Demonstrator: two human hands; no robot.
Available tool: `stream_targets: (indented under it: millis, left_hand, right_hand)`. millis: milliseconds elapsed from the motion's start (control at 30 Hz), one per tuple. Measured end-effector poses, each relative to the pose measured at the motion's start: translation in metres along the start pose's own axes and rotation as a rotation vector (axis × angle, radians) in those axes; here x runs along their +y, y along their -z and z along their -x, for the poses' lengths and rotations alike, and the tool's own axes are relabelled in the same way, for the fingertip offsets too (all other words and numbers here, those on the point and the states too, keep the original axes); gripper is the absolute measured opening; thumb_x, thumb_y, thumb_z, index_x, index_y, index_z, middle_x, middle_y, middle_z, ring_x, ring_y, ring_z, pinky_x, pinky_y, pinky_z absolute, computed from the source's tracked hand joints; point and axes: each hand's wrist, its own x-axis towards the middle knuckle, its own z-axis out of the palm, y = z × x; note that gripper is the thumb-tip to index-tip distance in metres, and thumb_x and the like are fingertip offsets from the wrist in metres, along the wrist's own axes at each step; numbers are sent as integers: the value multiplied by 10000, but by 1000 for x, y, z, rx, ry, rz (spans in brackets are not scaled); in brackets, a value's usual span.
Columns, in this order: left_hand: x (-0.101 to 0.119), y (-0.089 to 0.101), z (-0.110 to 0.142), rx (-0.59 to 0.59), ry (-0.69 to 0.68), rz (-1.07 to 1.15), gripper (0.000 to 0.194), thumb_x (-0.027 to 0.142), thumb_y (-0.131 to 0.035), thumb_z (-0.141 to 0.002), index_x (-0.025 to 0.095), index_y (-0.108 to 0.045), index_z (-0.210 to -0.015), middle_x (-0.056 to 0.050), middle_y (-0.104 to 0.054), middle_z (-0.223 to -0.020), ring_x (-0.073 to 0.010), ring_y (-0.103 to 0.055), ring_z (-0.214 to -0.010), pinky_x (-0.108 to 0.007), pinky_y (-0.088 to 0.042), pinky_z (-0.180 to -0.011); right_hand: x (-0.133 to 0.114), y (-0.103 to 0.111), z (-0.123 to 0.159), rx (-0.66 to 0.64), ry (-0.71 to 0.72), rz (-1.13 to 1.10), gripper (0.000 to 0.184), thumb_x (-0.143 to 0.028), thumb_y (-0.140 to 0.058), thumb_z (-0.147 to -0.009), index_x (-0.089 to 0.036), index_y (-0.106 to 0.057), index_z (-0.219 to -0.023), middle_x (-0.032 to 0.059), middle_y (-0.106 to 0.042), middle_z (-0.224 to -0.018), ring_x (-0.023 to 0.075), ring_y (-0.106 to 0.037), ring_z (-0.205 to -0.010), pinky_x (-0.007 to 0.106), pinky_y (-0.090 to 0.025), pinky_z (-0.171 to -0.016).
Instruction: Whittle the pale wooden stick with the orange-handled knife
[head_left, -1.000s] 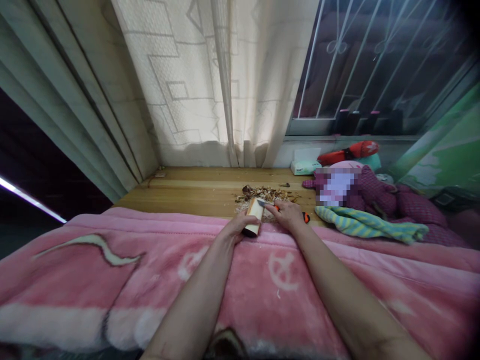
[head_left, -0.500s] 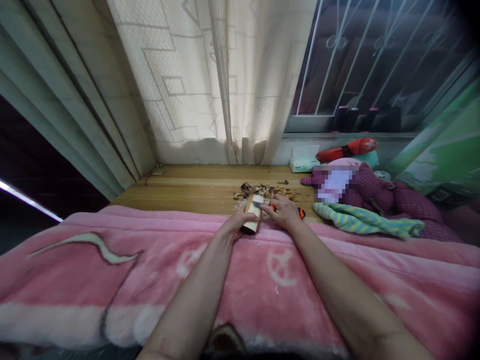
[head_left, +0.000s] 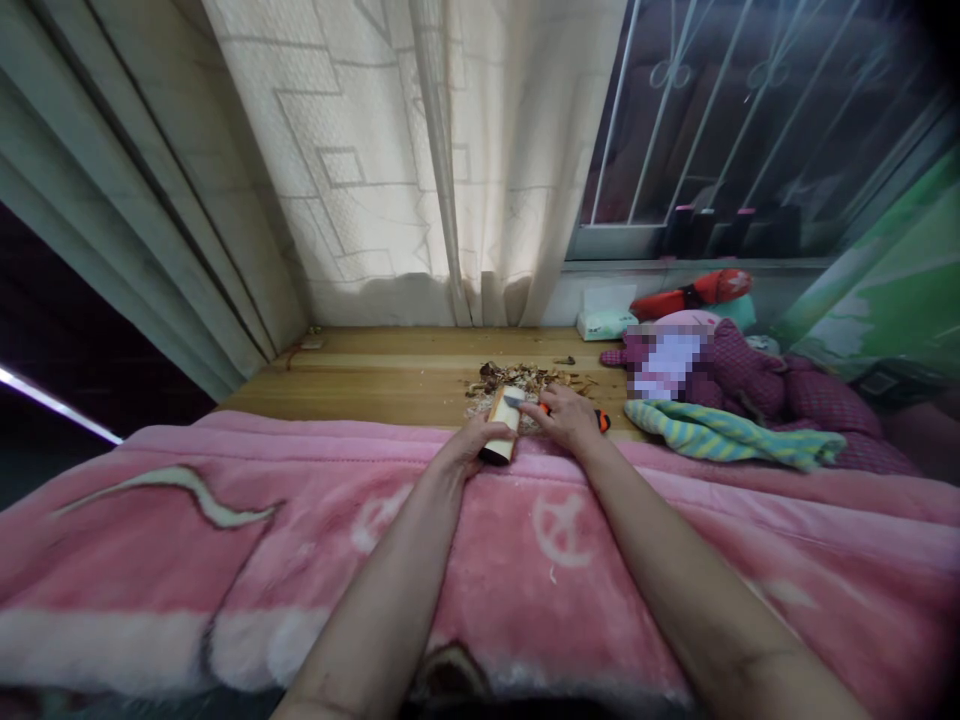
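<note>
My left hand [head_left: 469, 447] is shut around a pale wooden block [head_left: 504, 422], which stands tilted with its lower end over the blanket's edge. My right hand [head_left: 566, 418] grips a utility knife with an orange and black handle [head_left: 602, 421]. The knife's short steel blade [head_left: 514, 400] rests at the block's upper end. Behind the block lies a heap of brown and pale wood shavings [head_left: 525, 382] on a plank surface [head_left: 375, 378].
A pink fleece blanket [head_left: 225, 560] fills the foreground. To the right lie a striped towel [head_left: 727, 441] and a heap of purple cloth [head_left: 757, 385]. A tissue pack [head_left: 606, 323] and a red object [head_left: 694, 296] sit below a barred window [head_left: 720, 130]. Curtains hang behind the planks.
Both hands and the block stay nearly in place, with the blade still at the block's upper end. The whole scene has drifted slightly upward and left in the view.
</note>
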Motion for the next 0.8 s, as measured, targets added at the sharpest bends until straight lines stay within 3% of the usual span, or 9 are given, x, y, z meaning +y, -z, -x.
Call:
stream_targets:
  millis: [100, 300, 467, 667, 800]
  left_hand:
    - [0, 0, 0, 21, 16, -9, 421, 127, -605, -484, 135, -476, -884, 14, -524, -601, -90, -473, -447, -207, -368, -414]
    - [-3, 3, -2, -9, -2, -16, 364, 142, -594, -511, 136, -487, -859, 13, -528, -580, -89, -472, -431, -214, -377, -427]
    - [-4, 4, -3, 27, -5, 8, 371, 137, -605, -500, 135, -495, -855, 16, -520, -579, -79, -467, -437, -199, -364, -427]
    - [0, 1, 0, -15, 3, 5, 378, 137, -609, -499, 144, -489, -857, 22, -516, -595, -73, -451, -419, -214, -378, -420]
    - [-1, 1, -1, 12, -2, 10, 390, 125, -604, -493, 140, -489, -866, 18, -521, -595, -80, -465, -433, -206, -371, -415]
  right_hand:
    - [3, -1, -1, 21, -84, 15, 567, -618, -246, -821, -211, -640, -793, 60, -601, -868, 161, -512, -802, 248, -313, -620]
    - [-5, 0, 2, -1, 125, -24, 537, -598, -285, -824, -204, -640, -740, 54, -587, -842, 149, -505, -796, 243, -318, -646]
    - [-4, -1, 1, 9, 59, 14, 548, -603, -277, -824, -199, -634, -724, 54, -578, -819, 149, -505, -784, 240, -309, -622]
    - [-4, 2, 3, 30, 146, -15, 529, -594, -305, -821, -193, -637, -727, 59, -580, -833, 145, -501, -779, 237, -304, -628]
    - [-3, 1, 2, 42, 93, 16, 534, -596, -298, -822, -197, -637, -716, 57, -579, -815, 146, -501, -762, 238, -289, -593]
